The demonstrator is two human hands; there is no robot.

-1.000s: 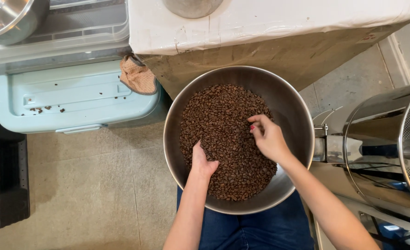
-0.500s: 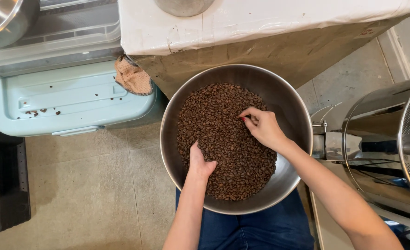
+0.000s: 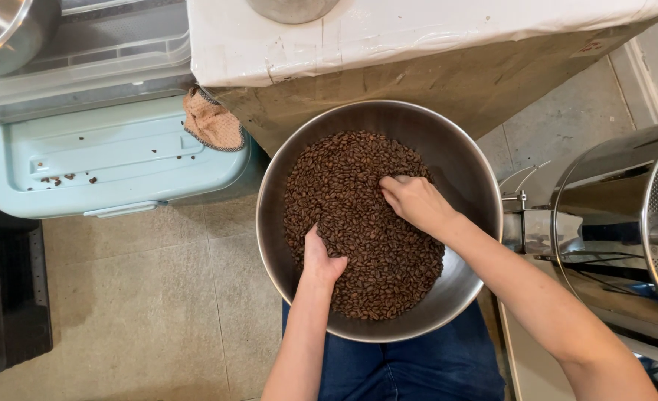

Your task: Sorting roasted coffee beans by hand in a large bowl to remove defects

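Both hands in the bean bowl.
Steel bowl [image 3: 468, 167] sits on the person's lap (blue trousers [image 3: 418, 367] below), about half full of roasted coffee beans [image 3: 358, 223]. Left hand [image 3: 321, 263] lies fingers-down, dug into the beans near the lower left. Right hand [image 3: 414, 202] is loosely curled on top of the heap, knuckles up; can't tell whether it grips any. Pale blue bin lid [image 3: 113, 167] to the left, a few stray beans on it.

Illumination is even, bright and diffuse. Soft shadows fall on the floor [image 3: 121, 312] at lower left. Mild glare marks the steel bowl [image 3: 447, 141] rim and the drum [image 3: 611, 186] at right. Focus is sharp throughout.
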